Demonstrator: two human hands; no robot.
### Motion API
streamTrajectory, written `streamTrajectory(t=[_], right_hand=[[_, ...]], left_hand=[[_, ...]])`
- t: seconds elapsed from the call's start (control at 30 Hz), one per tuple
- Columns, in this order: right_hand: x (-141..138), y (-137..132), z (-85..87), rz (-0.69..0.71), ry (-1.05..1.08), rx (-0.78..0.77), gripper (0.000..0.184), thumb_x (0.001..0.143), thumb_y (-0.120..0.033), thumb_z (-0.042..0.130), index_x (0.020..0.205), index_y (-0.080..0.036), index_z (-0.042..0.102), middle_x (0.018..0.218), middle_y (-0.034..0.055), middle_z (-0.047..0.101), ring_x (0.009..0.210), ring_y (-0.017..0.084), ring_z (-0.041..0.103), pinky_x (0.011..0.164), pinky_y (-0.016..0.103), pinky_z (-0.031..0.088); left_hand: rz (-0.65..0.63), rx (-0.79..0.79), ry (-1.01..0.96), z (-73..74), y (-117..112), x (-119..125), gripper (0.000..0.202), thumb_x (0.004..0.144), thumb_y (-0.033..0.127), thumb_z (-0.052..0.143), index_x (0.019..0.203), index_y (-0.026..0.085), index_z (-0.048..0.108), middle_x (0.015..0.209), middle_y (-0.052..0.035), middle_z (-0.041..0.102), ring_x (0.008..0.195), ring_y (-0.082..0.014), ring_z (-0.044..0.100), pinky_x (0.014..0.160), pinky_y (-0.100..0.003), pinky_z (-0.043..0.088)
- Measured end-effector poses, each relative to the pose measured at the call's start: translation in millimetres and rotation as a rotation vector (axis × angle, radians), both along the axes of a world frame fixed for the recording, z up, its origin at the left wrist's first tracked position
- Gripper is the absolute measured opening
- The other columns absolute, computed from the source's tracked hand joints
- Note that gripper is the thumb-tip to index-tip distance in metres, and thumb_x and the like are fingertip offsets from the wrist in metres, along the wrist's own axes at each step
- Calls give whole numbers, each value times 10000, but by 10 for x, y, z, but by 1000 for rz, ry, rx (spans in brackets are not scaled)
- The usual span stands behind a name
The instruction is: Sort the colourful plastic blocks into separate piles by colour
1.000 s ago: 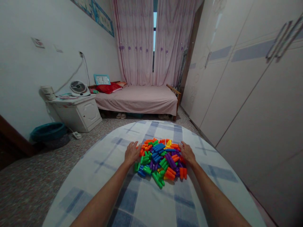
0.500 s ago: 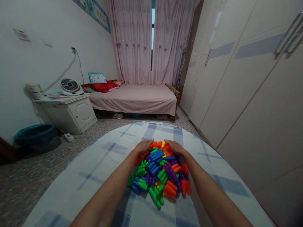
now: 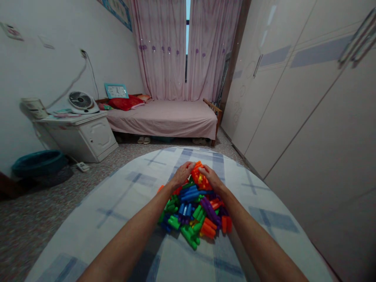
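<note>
Pieces of coloured plastic [image 3: 185, 209] lie heaped on our cloth-covered worktop [image 3: 249, 196]. Judging by the pose, we are gathering them: our left hand [image 3: 183, 174] and right hand [image 3: 212, 178] curve around the far end, with orange pieces [image 3: 197, 169] between them. Whether either grip closes firmly on anything, we cannot tell. To us, the next move seems to call for both hands close together, so nothing slips out sideways. Off to our left, a teal-lined bin [image 3: 39, 162] stands near a white cabinet [image 3: 82, 137]; we cannot make out the bin's contents.
</note>
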State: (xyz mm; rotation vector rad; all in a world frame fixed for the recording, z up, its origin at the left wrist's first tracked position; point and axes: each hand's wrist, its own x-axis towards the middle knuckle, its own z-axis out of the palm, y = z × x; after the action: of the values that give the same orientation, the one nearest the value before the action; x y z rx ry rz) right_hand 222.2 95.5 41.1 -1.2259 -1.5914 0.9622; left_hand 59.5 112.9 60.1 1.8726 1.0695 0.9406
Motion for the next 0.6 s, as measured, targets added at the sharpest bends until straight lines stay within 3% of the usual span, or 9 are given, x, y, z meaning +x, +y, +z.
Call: streamTrajectory(t=[0.07,0.17,0.3,0.43,0.6], right_hand=[[-49,-210,88,19,109,91,354,835,-452,480,1076,-204,554,1007,19,643,950,185,584,892,333,442],[-97,-565,116,-33,46,240,311,821,-376,535,1090,-219,543,1069,30,598,998,190,557,920,347,426],[-112,-965,-32,-73,-128,410,277,780,-280,601,1050,-235,560,1207,52,519,1167,213,466,1022,381,354],[-103,-1234,-170,-75,-248,468,341,773,-238,600,1110,-251,549,1323,67,456,1264,236,392,1060,428,319],[-74,-1430,-156,-48,-356,488,458,796,-319,578,1241,-261,490,1411,73,397,1315,258,344,1072,456,304]], left_hand=[[3,114,-36,69,-177,-21,473,895,501,330,1133,169,569,1026,-52,633,976,-184,563,890,-310,435],[-11,351,-23,65,-478,-98,431,883,443,417,1217,191,523,1176,-77,570,1099,-197,519,980,-330,392],[-76,561,76,-125,-832,-241,509,839,445,508,1281,195,476,1265,-111,511,1189,-231,463,1017,-365,371],[-104,720,175,-354,-1039,-362,598,800,511,531,1317,223,445,1332,-124,463,1229,-272,431,1041,-445,333],[-95,816,273,-446,-1184,-503,616,800,545,505,1325,231,431,1392,-120,410,1300,-303,351,1087,-526,233]])
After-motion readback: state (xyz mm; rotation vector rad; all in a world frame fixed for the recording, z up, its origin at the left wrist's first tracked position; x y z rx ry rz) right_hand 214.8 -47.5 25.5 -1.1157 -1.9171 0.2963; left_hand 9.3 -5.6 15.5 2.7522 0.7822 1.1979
